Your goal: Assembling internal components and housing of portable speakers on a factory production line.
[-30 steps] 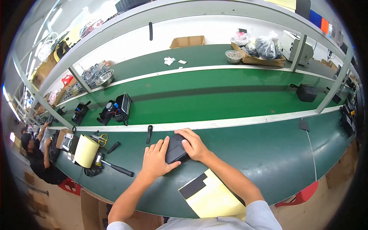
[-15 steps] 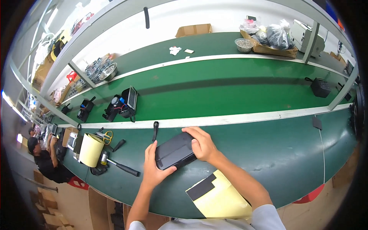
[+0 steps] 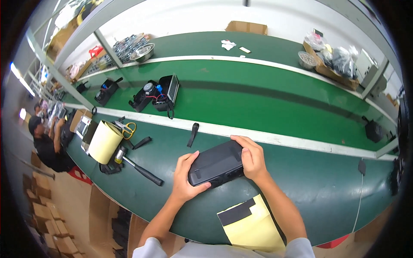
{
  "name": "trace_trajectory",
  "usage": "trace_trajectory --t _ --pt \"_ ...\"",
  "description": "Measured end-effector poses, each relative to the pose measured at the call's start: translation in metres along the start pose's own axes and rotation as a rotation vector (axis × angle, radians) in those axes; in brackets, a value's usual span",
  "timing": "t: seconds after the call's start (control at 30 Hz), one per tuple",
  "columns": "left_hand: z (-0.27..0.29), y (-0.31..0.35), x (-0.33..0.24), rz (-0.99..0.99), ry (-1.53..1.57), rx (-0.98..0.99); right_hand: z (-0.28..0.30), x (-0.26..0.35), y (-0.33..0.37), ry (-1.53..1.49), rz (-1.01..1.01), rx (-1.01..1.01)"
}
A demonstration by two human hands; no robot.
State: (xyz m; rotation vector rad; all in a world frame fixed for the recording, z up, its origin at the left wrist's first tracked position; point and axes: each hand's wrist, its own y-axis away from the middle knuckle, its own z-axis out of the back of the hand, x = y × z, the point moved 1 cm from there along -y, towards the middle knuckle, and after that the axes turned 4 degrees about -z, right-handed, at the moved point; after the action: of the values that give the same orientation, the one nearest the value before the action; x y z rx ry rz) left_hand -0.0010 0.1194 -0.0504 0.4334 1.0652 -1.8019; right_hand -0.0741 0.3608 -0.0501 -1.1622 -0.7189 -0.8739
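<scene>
Leftmost, cardboard boxes (image 3: 51, 215) are piled on the floor, and a co-worker (image 3: 47, 150) in a black cap and black top is seen at the far-left end. Next, a roll of yellow paper (image 3: 104, 142) is laid on the dark green workbench (image 3: 309, 185), with yellow-handled scissors (image 3: 129, 130) placed just beside it and a black-handled hammer (image 3: 148, 174) set at a slant nearer the hands. Behind these, on the brighter green strip (image 3: 258, 103), an opened black casing (image 3: 165, 105) is laid with a blue part and red wires exposed. A looped black strap (image 3: 193, 134) is placed near the strip's white edge.

Centrally, a closed black case (image 3: 217, 162) is held between both hands, nearer than that strap; whether it is raised off the bench cannot be told. Its left end is clasped by the left hand (image 3: 185, 178), whose fingers are half curled, the thumb being pressed along the near edge. Its right end is gripped by the right hand (image 3: 254, 161), with fingers bent around the far corner.

Below, a yellow sheet (image 3: 254, 234) is laid beside the right forearm. Farther right, a small dark piece (image 3: 362, 167) is laid on the bench, and a black box-shaped unit (image 3: 373, 130) is set on the strip.
</scene>
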Motion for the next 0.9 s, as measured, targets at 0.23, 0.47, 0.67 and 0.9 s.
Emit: trace_trajectory --t 0.23,0.47,0.67,0.9 --pt "-0.003 0.007 0.016 0.13 0.283 -0.128 -0.002 0.008 -0.02 0.122 -0.194 0.086" --pt "-0.009 -0.068 0.015 0.118 -0.282 0.116 -0.004 -0.014 -0.053 0.914 0.0 0.032" --pt "-0.029 -0.092 -0.005 0.103 -0.483 0.148 -0.007 0.003 -0.063 0.919 -0.147 0.269" --pt "-0.04 -0.104 0.018 0.116 -0.478 0.325 -0.027 0.015 -0.043 0.987 -0.072 0.326"
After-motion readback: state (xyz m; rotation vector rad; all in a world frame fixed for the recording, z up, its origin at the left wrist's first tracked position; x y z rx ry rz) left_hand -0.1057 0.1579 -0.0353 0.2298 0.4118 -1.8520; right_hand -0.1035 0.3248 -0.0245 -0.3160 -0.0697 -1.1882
